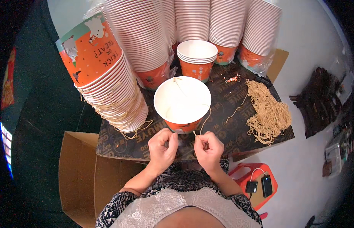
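Observation:
A white paper bucket [184,127] with an orange printed outside stands right in front of me on the box top. Thin tan cord [210,113] is fixed at its far rim, lies across its inside and comes out over the right side. My right hand [209,149] pinches this cord just in front of the bucket, a short end sticking up from the fingers. Opposite it, my left hand [163,146] is closed with thumb and fingers together; whatever it may hold is hidden.
At the left leans a tall stack of corded buckets [112,95]. Plastic-wrapped bucket stacks [191,22] line the back, with a short stack [196,68] before them. A heap of tan cord [269,114] lies right, small scraps [233,79] behind it. An open carton [76,171] stands lower left.

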Tool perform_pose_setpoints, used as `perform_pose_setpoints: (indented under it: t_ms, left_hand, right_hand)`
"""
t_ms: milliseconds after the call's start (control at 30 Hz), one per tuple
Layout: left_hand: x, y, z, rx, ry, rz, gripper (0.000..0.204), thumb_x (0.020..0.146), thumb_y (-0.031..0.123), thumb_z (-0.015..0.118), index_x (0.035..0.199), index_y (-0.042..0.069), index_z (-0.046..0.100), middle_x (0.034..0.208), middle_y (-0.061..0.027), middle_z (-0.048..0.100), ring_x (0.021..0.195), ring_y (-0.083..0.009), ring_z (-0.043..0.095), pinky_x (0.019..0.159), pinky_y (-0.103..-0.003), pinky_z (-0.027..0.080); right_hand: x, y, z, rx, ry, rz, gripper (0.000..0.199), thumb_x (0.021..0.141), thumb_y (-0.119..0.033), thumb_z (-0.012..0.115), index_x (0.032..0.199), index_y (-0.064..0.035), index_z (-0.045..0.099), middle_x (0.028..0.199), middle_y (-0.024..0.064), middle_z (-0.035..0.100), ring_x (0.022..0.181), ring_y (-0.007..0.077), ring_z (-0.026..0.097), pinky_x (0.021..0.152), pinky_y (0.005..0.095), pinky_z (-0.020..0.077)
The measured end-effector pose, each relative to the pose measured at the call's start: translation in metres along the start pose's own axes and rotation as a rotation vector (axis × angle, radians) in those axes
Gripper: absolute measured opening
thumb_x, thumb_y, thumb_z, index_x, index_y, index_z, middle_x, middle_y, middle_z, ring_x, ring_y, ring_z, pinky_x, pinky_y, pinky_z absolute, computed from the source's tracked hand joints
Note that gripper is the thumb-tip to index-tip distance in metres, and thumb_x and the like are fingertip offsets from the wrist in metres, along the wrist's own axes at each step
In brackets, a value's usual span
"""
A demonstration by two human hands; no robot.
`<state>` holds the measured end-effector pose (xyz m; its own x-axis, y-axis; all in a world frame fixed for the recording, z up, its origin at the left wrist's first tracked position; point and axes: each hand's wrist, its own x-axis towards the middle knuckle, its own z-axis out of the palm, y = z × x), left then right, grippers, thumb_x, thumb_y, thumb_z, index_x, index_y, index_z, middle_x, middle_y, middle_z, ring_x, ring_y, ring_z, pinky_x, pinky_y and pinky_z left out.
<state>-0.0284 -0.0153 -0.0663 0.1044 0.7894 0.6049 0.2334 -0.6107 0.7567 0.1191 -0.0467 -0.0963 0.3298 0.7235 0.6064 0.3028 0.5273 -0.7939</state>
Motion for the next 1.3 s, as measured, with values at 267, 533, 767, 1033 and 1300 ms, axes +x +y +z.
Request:
perform_pose_setpoints:
  t_ms: [267, 533, 767, 1033, 1300]
  left_hand:
    - [0.002, 0.002, -0.002, -0.005, -0.013, 0.013, 0.022, 0.085, -0.004, 0.061, 0.066, -0.001, 0.05, 0.059, -0.0096, 0.049, 0.052, -0.0211, 0.048, 0.05, -0.031, 0.037]
    - [-0.003, -0.002, -0.003, -0.015, -0.011, 0.019, 0.022, 0.085, -0.004, 0.061, 0.066, -0.001, 0.051, 0.059, -0.0096, 0.05, 0.052, -0.0215, 0.048, 0.05, -0.032, 0.037]
    - [-0.003, -0.003, -0.003, -0.006, -0.018, 0.051, 0.02, 0.083, -0.006, 0.061, 0.066, -0.001, 0.051, 0.06, -0.0095, 0.051, 0.052, -0.0222, 0.049, 0.05, -0.032, 0.038]
    - [0.061, 0.026, -0.034, 0.24, -0.157, 0.513, 0.008, 0.08, -0.003, 0.063, 0.085, -0.001, 0.057, 0.077, -0.0122, 0.056, 0.073, -0.0334, 0.057, 0.064, -0.039, 0.046]
    - [0.121, 0.008, -0.007, 0.37, -0.795, 0.249, 0.034, 0.091, 0.01, 0.055, 0.121, -0.005, 0.056, 0.104, -0.0244, 0.064, 0.099, -0.0402, 0.061, 0.084, -0.045, 0.048]
  right_hand:
    - [0.015, 0.004, 0.007, -0.089, 0.069, -0.109, 0.017, 0.079, 0.007, 0.068, 0.075, -0.002, 0.054, 0.059, 0.0028, 0.048, 0.048, 0.0069, 0.044, 0.044, 0.0241, 0.0366]
    - [0.016, 0.009, 0.011, -0.099, 0.073, -0.108, 0.017, 0.078, 0.007, 0.069, 0.076, -0.0022, 0.055, 0.059, 0.0041, 0.049, 0.048, 0.0082, 0.045, 0.045, 0.0247, 0.0381]
    - [0.017, 0.014, 0.012, -0.112, 0.075, -0.085, 0.016, 0.078, 0.007, 0.069, 0.077, -0.0022, 0.055, 0.06, 0.0043, 0.051, 0.05, 0.0074, 0.045, 0.047, 0.0242, 0.0391]
    - [0.023, 0.012, 0.018, -0.109, 0.064, -0.05, 0.015, 0.079, 0.006, 0.068, 0.077, -0.0024, 0.055, 0.061, 0.0048, 0.051, 0.052, 0.0075, 0.046, 0.049, 0.0246, 0.0406]
    - [0.028, 0.012, 0.016, -0.149, 0.06, -0.035, 0.014, 0.078, 0.003, 0.07, 0.079, -0.0022, 0.057, 0.062, 0.0062, 0.052, 0.051, 0.0116, 0.048, 0.049, 0.0271, 0.0412]
